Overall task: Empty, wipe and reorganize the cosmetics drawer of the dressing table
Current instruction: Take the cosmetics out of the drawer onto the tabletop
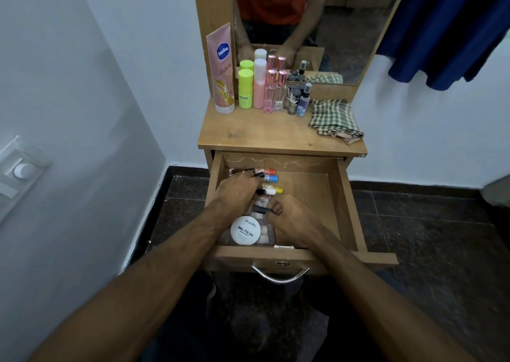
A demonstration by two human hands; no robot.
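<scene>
The wooden drawer (342, 196) of the dressing table is pulled out. Both my hands are inside its left half. My left hand (237, 190) lies over a row of small tubes with red, blue and yellow caps (271, 179), its fingers curled among them. My right hand (289, 216) pinches a thin black stick (262, 210) by its end. Below it sits a round white nail polish remover tub (245, 230) on a clear case (266, 237) of pale items. A green checked cloth (334, 118) lies on the tabletop at the right.
On the tabletop (276, 135) stand a pink lotion tube (222, 69), green and pink bottles (252, 85), perfume bottles (276, 91) and nail polishes (298, 98) before the mirror (345, 30). A blue garment (447, 27) hangs at the right. A wall (82, 113) stands close at the left.
</scene>
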